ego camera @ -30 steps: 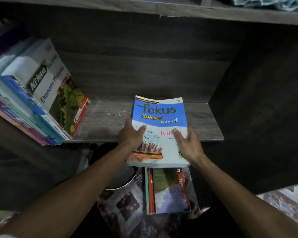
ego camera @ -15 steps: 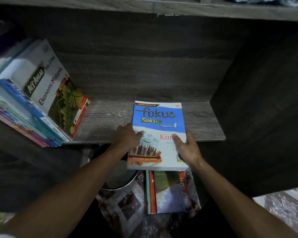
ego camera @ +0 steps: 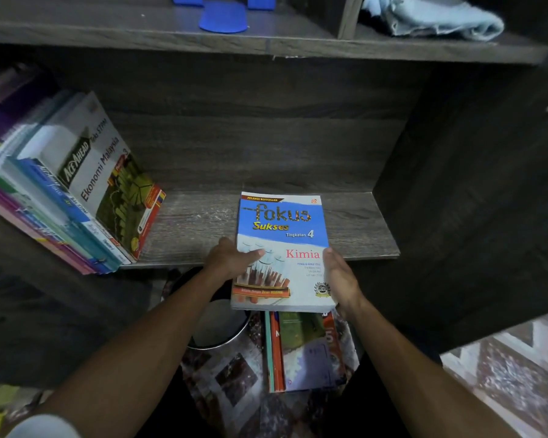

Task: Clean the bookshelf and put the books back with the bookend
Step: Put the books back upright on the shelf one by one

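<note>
row [ego camera: 76,191]: leans at shelf's [ego camera: 196,222] left end
left hand [ego camera: 231,259]: grips book's left edge, thumb on cover
book [ego camera: 282,248]: flat, far half over shelf's front edge, rest overhangs
right hand [ego camera: 339,276]: clasps right edge
step: tip it upright, slide left against row; the lean blocks a snug fit, so straighten first
around: bookend [ego camera: 223,18], cloth [ego camera: 431,17] on upper shelf; spare books [ego camera: 307,352] below

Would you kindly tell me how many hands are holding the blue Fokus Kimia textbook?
2. The left hand grips the left edge of the blue Fokus Kimia textbook, with its thumb on the cover. The right hand holds the right edge. Their fingers beneath the book are hidden.
</note>
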